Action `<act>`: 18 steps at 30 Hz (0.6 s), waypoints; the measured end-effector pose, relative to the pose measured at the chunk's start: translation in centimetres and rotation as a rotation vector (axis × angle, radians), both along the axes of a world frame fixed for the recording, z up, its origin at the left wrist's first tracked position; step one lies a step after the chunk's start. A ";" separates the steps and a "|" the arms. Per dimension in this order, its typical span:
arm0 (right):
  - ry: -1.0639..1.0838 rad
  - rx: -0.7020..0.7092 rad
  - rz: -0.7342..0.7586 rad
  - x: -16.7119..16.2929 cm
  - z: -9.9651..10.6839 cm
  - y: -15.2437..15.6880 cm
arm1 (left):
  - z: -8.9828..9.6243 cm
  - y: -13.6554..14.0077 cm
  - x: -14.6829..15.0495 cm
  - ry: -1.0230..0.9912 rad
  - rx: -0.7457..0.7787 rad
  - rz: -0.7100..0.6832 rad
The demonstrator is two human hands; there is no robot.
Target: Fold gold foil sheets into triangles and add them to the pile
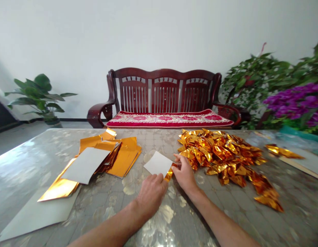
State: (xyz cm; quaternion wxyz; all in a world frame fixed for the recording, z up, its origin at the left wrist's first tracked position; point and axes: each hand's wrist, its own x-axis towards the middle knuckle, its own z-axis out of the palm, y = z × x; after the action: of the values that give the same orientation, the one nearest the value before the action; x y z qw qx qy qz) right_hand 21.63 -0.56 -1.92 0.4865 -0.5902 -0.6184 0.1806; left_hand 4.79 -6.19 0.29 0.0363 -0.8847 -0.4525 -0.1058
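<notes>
"Fingers point(175, 156) of the right hand point(185, 173) are pinching close together. What are they holding?"

"They are holding the right corner of a paper sheet point(157, 163). Its white side is facing up, and a gold strip point(169, 175) is shining along its near right edge."

"Where is the sheet lying?"

"It is lying over the table point(115, 199), just past the left hand point(151, 192) and to the left of the right hand. Both hands are touching it, so neither is being nearer."

"Which way is it pointing?"

"It is sitting like a diamond, looking about as wide as it is long. The gold strip is slanting away and to the right, going from the left fingertips to the right thumb."

"What are the left fingers doing?"

"They are curling in at the near edge, knuckles up. Their tips are hiding, so I'm not sure if they are pinching or just pressing."

"How are the hands reaching?"

"Both are reaching from the near side, leaning toward each other."
</notes>
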 end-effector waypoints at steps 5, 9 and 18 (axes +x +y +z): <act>-0.080 0.309 0.018 -0.3 1.3 -1.1 | 0.4 0.1 -0.8 -0.427 0.197 -0.044; -0.315 0.547 0.182 -0.7 2.3 -2.7 | 0.3 0.5 -1.0 -0.662 0.306 -0.101; -0.485 0.613 0.268 -1.0 2.3 -3.4 | 0.5 1.5 -1.3 -0.818 0.162 -0.110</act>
State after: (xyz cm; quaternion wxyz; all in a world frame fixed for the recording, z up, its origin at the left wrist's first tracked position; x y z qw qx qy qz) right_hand 20.59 -4.00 0.40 0.4519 -0.3576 -0.8118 -0.0945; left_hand 3.46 -4.73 0.80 -0.0824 -0.7870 -0.3719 -0.4853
